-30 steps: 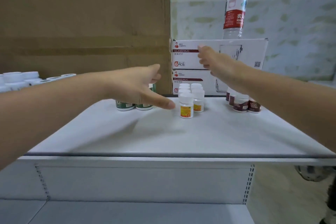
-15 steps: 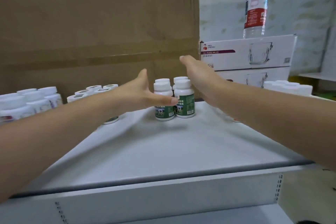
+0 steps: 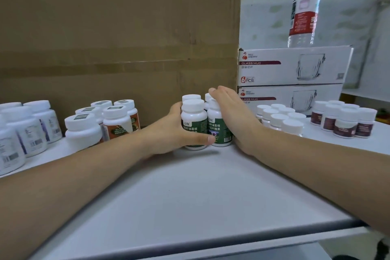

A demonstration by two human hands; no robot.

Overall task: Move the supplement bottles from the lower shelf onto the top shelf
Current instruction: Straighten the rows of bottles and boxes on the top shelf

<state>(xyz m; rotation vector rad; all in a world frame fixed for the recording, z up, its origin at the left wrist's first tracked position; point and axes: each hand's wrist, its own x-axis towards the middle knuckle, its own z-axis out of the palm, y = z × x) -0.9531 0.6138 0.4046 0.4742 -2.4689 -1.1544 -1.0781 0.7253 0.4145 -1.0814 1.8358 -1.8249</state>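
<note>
Green-label bottles [image 3: 194, 124] stand on the top shelf [image 3: 190, 196] near its back edge, left grip [image 3: 175, 133] wrapped round them, right grip [image 3: 230, 116] pressing flat; lower shelf unseen

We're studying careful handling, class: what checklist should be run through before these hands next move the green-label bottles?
1. Green-label bottles upright on the top shelf: ok.
2. Left hand grips their left side, thumb across the front: ok.
3. Right hand presses on their right side: ok.
4. All four caps on: cannot tell, right ones mostly hidden.
5. Gap to orange-label bottles: ok.
6. Gap to small white-capped bottles, behind the right arm: cannot tell.
</note>
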